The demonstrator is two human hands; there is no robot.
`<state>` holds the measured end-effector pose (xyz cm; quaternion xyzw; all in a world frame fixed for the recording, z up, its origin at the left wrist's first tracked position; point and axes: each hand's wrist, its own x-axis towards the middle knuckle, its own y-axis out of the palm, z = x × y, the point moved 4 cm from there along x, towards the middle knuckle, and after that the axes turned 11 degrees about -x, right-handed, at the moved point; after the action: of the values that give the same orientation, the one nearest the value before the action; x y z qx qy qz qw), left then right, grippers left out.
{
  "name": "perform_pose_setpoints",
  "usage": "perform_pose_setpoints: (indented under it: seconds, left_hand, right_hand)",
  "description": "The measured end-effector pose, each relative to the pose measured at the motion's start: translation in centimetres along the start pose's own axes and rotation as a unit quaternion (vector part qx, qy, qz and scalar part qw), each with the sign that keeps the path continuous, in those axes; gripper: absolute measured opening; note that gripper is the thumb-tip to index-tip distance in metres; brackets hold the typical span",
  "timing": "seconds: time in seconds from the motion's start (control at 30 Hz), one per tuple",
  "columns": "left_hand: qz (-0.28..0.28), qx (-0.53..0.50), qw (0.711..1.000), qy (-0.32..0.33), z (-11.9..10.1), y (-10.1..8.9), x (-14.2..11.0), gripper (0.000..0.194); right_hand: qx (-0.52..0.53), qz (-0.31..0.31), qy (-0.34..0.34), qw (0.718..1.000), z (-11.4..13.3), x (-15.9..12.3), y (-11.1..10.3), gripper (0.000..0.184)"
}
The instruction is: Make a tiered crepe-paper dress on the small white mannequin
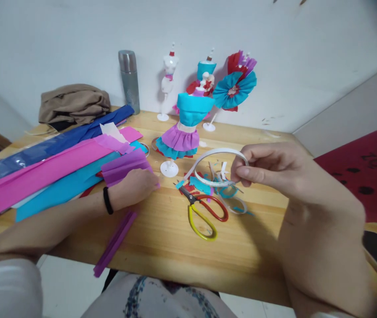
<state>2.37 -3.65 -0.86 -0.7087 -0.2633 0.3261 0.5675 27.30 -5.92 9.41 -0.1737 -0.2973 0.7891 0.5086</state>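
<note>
My right hand (271, 170) pinches a narrow white tape (221, 151) between thumb and fingers. The tape curves round in a ring, and one end trails down left with a bit of teal on its tip. My left hand (138, 187), a black band on its wrist, lies with curled fingers on purple crepe paper (125, 165); its fingertips are partly hidden. Between the hands, scissors (193, 201) with one red and one yellow handle lie slightly apart at the blades. Teal and red paper scraps (201, 183) are strewn beside them. A folded purple strip (115, 243) overhangs the front edge.
Behind stands a small dress form (188, 110) in teal and purple paper, with several more forms (170, 66) by the wall. A steel flask (129, 79), brown cloth (74, 104) and long pink crepe paper (52, 172) occupy the left. A red bag (367, 172) is at right.
</note>
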Motion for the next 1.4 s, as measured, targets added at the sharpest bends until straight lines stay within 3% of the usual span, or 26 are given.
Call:
perform_pose_setpoints:
  seconds: [0.23,0.43,0.5,0.57,0.7,0.8,0.9,1.07,1.17,1.23,1.3,1.4]
  left_hand:
    - [-0.093,0.075,0.993,-0.021,3.2,-0.8,1.1,0.023]
    - [-0.144,0.084,0.985,0.053,1.8,-1.6,0.8,0.021]
    - [-0.118,0.074,0.99,0.034,1.0,-2.5,0.0,0.024]
    - [-0.046,0.043,0.998,-0.012,0.1,-3.0,-1.4,0.031]
    - [0.104,-0.007,0.994,0.046,-2.2,-1.9,-5.0,0.021]
    - [0.102,-0.041,0.988,0.106,-2.7,-0.7,-6.3,0.013]
    - [0.094,-0.04,0.981,0.167,-2.2,-0.4,-6.0,0.02]
    - [0.01,0.01,0.997,0.077,0.4,-3.3,-2.9,0.026]
    - [-0.071,0.056,0.995,-0.05,1.9,-6.1,-1.5,0.019]
    - [-0.084,0.004,0.994,-0.072,1.9,-7.4,-1.1,0.019]
    - [-0.083,-0.126,0.988,-0.031,1.1,-8.1,-1.1,0.021]
    - [-0.063,-0.35,0.933,0.059,-0.4,-8.3,-1.1,0.025]
  right_hand:
    - [-0.02,0.061,-0.008,0.998,-0.3,0.2,0.8,0.046]
    - [-0.058,0.119,-0.039,0.99,0.2,0.0,1.5,0.043]
    - [-0.078,0.133,-0.051,0.987,0.1,0.0,1.6,0.04]
    - [-0.103,0.148,-0.071,0.981,0.1,0.0,1.8,0.036]
    - [-0.131,0.176,-0.112,0.969,0.5,0.1,2.3,0.03]
    - [-0.127,0.19,-0.144,0.963,1.0,0.2,2.7,0.025]
    - [-0.117,0.193,-0.162,0.961,1.1,0.3,2.8,0.024]
    - [-0.093,0.152,-0.114,0.977,0.5,0.6,2.2,0.038]
    - [-0.028,0.104,-0.073,0.991,0.2,0.8,1.7,0.045]
    - [0.025,0.078,-0.046,0.996,-0.2,1.0,1.5,0.044]
    - [0.073,0.049,-0.029,0.996,-0.7,1.3,1.2,0.039]
    - [0.13,0.021,-0.032,0.991,-1.5,1.7,0.9,0.034]
